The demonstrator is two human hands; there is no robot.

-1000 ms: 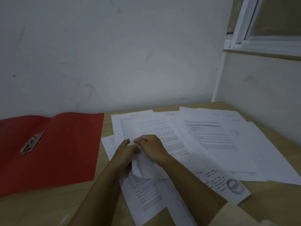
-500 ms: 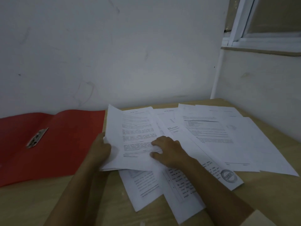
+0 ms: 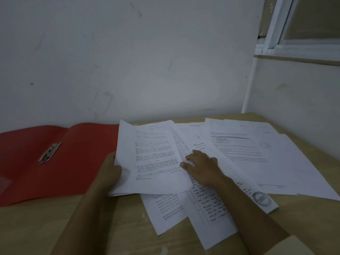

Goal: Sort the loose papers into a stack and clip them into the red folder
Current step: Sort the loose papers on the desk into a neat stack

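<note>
The red folder (image 3: pixel 77 159) lies open and flat at the left, its metal clip (image 3: pixel 49 152) on the inner face. Several printed white sheets are spread loosely over the desk from the middle to the right (image 3: pixel 276 162). My left hand (image 3: pixel 110 172) grips the left edge of a small bundle of printed sheets (image 3: pixel 152 159), raised slightly over the folder's right edge. My right hand (image 3: pixel 202 166) rests with fingers spread on the right edge of that bundle and the sheets below it. Two more sheets (image 3: pixel 207 208) lie partly under my right forearm.
The wooden desk (image 3: pixel 55 227) fits into a corner, with a white wall behind and a wall with a window frame (image 3: pixel 294 46) at the right. Bare desk surface shows at the front left.
One second ago both hands were together on a curled sheet. They have since parted: the left took the bundle's left edge, the right flattened on its right side. Little differs over the last half second.
</note>
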